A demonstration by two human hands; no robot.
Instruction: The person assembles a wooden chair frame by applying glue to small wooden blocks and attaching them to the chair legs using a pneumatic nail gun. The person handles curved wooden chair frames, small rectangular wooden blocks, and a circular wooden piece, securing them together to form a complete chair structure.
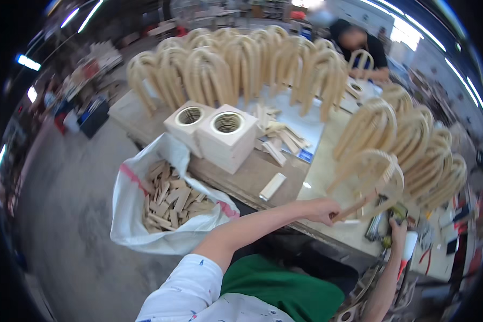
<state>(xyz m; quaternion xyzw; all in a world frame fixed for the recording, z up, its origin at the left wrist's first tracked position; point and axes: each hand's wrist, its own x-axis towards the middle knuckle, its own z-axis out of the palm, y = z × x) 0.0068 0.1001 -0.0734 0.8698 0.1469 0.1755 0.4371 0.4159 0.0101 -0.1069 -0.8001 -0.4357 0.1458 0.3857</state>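
My left hand (324,211) is closed around the near end of a narrow wooden strip (355,207). The strip points to the right, towards a pale bent-wood arch (397,174) standing at the table's near side. Whether strip and arch are joined, I cannot tell. At the right, my right hand (398,229) is curled at a green-and-metal hand tool (381,227) by the table's near edge. Its fingers are partly hidden, and the tool's exact kind is unclear.
Bent-wood arches (247,59) stand in rows along the back, with more arches (413,137) at right. Two bored wooden blocks (228,142) and loose offcuts (287,138) lie left of centre. A white sack (126,214) of scraps stands before the table. Another person (359,48) works opposite.
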